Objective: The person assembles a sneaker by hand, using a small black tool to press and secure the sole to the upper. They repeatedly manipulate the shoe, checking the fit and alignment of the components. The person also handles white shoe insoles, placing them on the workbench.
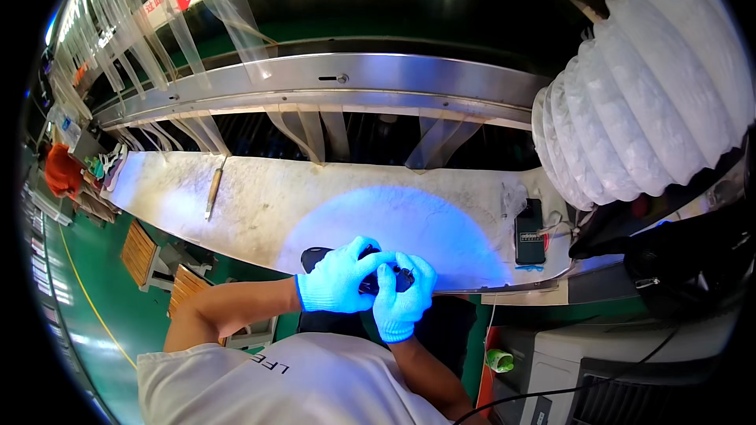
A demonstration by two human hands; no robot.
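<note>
L hand [340, 277] grasps blk item [368, 283], R hand [403, 299] also grasps it; item is between both hands, w/ bench [260, 197] just ahead. Pls keep L grip steady, R fingers light.

The gloves [335, 279] are bright blue, the floor [106, 248] green

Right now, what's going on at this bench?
A person's left hand and right hand, both in pale knit gloves lit blue, hold a dark, shoe-like item at the near edge of a long, off-white worktop. A slim, wooden-handled tool lies toward the left; a dark, rectangular phone-like device lies toward the right.
</note>
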